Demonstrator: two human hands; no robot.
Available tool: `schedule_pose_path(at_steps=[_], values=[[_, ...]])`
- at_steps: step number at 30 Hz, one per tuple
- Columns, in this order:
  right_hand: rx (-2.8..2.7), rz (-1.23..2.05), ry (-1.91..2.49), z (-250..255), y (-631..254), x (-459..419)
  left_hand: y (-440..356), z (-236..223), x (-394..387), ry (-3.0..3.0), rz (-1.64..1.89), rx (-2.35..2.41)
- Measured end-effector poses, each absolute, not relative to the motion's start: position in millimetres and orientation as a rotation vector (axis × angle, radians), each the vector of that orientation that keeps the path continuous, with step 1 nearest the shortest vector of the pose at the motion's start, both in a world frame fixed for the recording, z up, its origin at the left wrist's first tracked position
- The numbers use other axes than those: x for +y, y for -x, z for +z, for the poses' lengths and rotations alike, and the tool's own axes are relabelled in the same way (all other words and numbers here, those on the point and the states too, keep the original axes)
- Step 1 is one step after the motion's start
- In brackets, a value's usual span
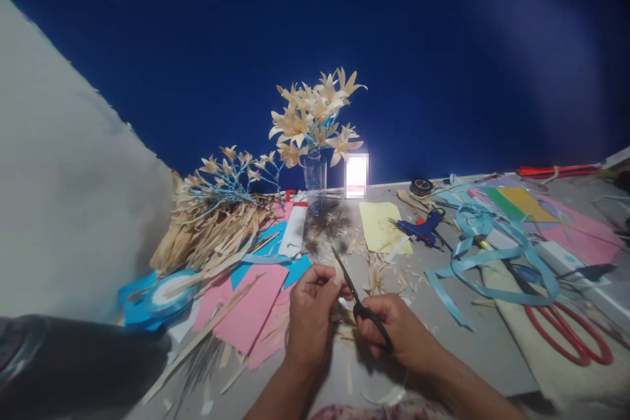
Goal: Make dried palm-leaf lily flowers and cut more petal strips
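My right hand (388, 328) is wrapped round the black handles of a pair of scissors (348, 277), whose blades point up and to the left. Just beside the blades, my left hand (314, 308) is closed in a pinch on a small pale piece (338, 271), mostly hidden by the fingers; its kind is hard to make out. Behind both hands stands a clear vase (315, 180) of cream flowers (315, 111) on blue stems. Dry, pale trimmings (381, 275) are scattered around the hands.
On the left lie a bundle of dried husks (211, 233), smaller flowers (224, 177), a blue ribbon spool (172, 295) and pink paper (251, 305). A blue glue gun (422, 228) rests by yellow paper (386, 226). Rightward are loose blue ribbon (512, 285) and red-handled scissors (566, 335).
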State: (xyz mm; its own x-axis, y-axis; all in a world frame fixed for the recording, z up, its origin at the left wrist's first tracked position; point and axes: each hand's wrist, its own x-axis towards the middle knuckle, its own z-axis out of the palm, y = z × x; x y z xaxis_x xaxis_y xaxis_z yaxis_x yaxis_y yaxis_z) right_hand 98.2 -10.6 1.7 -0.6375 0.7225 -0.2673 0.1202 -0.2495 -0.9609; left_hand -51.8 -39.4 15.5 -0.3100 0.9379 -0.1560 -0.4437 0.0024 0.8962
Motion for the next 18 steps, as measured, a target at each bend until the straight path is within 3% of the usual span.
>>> schedule_pose_path(at_steps=[18], values=[[-1.595, 1.942, 0.939, -3.0, -98.0, -10.5, 52.7, 15.2, -39.3, -0.595, 1.501, 1.174]])
